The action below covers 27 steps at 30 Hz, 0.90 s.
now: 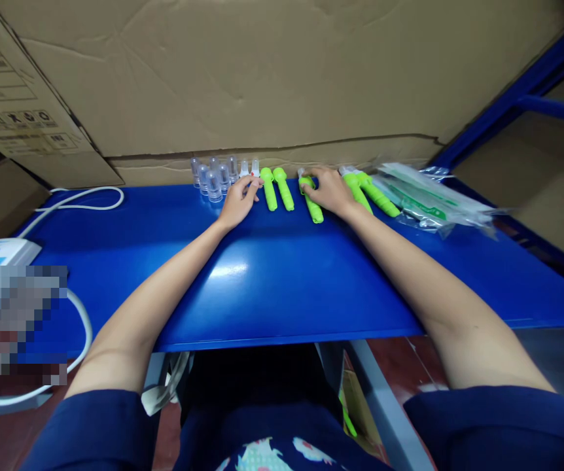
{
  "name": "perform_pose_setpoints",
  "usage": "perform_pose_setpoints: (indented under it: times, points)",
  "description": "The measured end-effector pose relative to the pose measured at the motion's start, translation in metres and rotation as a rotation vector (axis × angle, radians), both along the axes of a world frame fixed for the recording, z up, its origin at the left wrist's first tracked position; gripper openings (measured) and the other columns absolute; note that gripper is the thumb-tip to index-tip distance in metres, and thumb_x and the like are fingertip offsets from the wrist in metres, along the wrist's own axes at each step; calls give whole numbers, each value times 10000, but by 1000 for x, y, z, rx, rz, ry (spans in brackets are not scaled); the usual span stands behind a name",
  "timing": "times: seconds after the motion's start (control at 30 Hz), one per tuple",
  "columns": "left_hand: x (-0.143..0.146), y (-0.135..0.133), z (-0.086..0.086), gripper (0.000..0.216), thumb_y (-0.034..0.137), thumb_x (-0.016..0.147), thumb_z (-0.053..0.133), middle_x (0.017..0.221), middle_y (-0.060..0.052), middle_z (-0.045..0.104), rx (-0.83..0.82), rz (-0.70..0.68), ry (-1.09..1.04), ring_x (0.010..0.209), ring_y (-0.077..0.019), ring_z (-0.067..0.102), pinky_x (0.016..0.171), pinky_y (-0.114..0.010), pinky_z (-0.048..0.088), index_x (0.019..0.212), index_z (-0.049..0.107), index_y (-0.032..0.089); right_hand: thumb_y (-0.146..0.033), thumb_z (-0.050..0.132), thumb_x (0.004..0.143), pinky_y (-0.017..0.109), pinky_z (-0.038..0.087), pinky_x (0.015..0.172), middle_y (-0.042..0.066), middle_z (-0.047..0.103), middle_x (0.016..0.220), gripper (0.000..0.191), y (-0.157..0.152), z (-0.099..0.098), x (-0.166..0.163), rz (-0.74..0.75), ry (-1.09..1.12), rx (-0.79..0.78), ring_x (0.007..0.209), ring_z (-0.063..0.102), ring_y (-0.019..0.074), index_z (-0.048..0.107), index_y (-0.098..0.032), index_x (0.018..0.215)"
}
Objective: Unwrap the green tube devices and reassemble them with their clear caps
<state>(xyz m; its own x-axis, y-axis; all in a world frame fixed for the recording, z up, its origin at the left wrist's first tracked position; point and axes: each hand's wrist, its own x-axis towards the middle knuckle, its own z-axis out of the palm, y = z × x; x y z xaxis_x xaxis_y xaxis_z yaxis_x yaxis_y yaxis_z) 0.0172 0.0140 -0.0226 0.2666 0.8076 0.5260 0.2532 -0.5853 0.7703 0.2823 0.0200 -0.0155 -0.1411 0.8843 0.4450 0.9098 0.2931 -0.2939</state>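
cardboard boxes wall off the back of your blue table (272,281). your right hand (328,191) lies over one green handle (311,204), fingers curled on its far end; whether they clamp it i cannot tell. left of that handle, your left hand (239,201) pinches a small clear tip (254,171) beside the clear caps (213,178). this looks like the joining step; next calls for lining tip to handle. the handle's long axis runs front to back, head pointing away from you.

Bare forearms, short navy sleeves, patterned navy front.
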Motion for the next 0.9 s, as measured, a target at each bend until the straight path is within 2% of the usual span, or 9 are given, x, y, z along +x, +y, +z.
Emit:
perform_pose_setpoints:
  times: [0.17, 0.37, 0.5, 0.73, 0.9]
  points:
    - [0, -1, 0, 255, 285, 1071, 463, 1067, -66, 757, 13, 5, 6, 784, -112, 682, 828, -248, 540, 1027, 684, 163, -294, 551, 928, 574, 517, 1043, 209, 670, 1384, 444, -7, 9, -2, -71, -112, -26, 1268, 627, 412, 631, -121, 1329]
    - [1, -1, 0, 241, 261, 1064, 473, 1054, -67, 757, -9, 5, -3, 705, -93, 662, 801, -246, 543, 1007, 683, 158, -258, 544, 939, 550, 509, 1032, 242, 622, 1414, 506, -19, 22, -9, -148, -209, -110, 1283, 608, 422, 557, -86, 1414]
    - [1, -2, 1, 233, 263, 1061, 479, 1041, -61, 762, -19, 17, 4, 691, -94, 661, 790, -252, 550, 1000, 682, 166, -275, 531, 953, 538, 516, 1008, 246, 620, 1391, 486, -25, 27, -11, -197, -261, -135, 1244, 631, 426, 601, -94, 1399]
    - [3, -4, 2, 223, 248, 1050, 480, 1093, -75, 750, -50, -8, 12, 716, -100, 672, 757, -250, 554, 971, 669, 159, -304, 498, 967, 468, 522, 952, 190, 669, 1363, 484, -31, 33, -9, -229, -346, -155, 1205, 655, 397, 645, -140, 1397]
    - [3, -2, 1, 163, 178, 1010, 508, 1124, -76, 732, -23, 40, 63, 784, -122, 673, 869, -298, 561, 1034, 669, 164, -268, 463, 979, 433, 509, 883, 191, 666, 1377, 460, -39, 39, -20, -260, -440, -163, 1173, 662, 376, 633, -156, 1392]
